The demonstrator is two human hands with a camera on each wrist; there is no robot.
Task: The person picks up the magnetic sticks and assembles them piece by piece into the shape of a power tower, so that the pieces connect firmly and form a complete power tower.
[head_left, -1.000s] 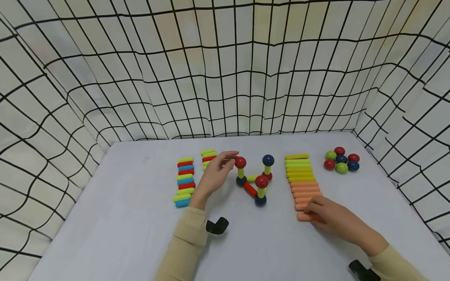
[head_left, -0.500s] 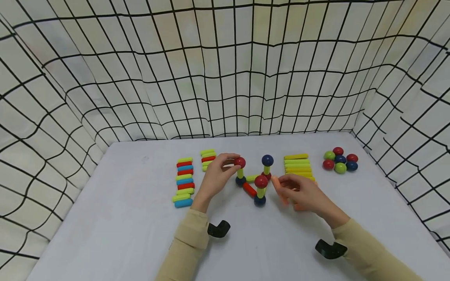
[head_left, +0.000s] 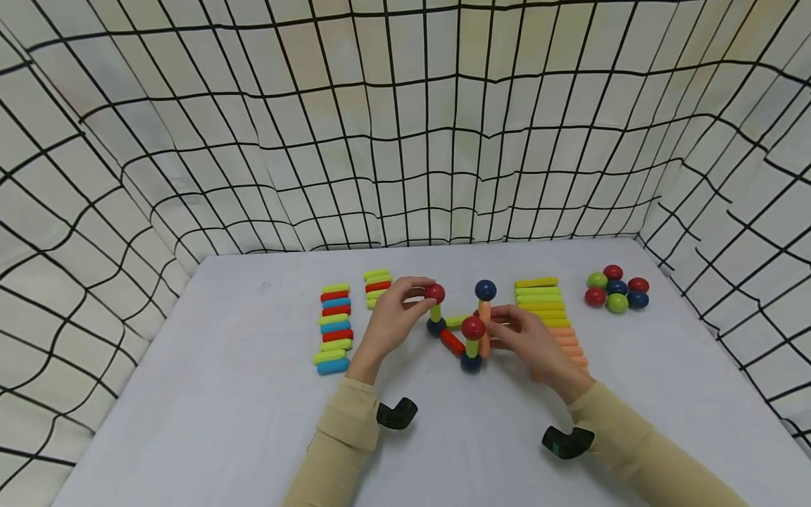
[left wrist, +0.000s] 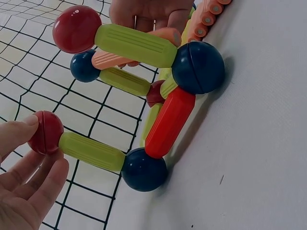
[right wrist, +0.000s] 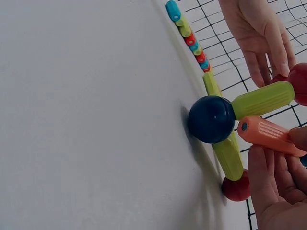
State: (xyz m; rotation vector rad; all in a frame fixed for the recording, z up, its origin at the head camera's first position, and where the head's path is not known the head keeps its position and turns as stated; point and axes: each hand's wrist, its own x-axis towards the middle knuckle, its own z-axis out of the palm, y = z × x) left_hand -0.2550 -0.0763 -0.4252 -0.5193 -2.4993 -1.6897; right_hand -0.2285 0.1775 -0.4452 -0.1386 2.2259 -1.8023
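A small frame of balls and magnetic rods stands on the table, with three upright green rods topped by balls. My left hand (head_left: 393,320) pinches the red ball (head_left: 435,293) on its left post, thumb and fingertips on either side. A red rod (head_left: 453,343) joins the left and front dark blue base balls. My right hand (head_left: 529,345) holds an orange magnetic rod (right wrist: 266,133) between thumb and fingers, just right of the frame. In the head view, the rod is upright under the far post's blue ball (head_left: 486,289), partly hidden behind the front red ball (head_left: 473,327).
Orange rods (head_left: 567,341) and yellow-green rods (head_left: 538,297) lie in a row right of the frame. Loose balls (head_left: 617,303) cluster at the far right. Short coloured rods (head_left: 335,328) line up on the left. Black netting over white walls (head_left: 405,155) surrounds the table.
My right hand has taken an orange rod from the near end of the row and brought it left to the frame, turning it upright. My left fingers have closed on the red ball.
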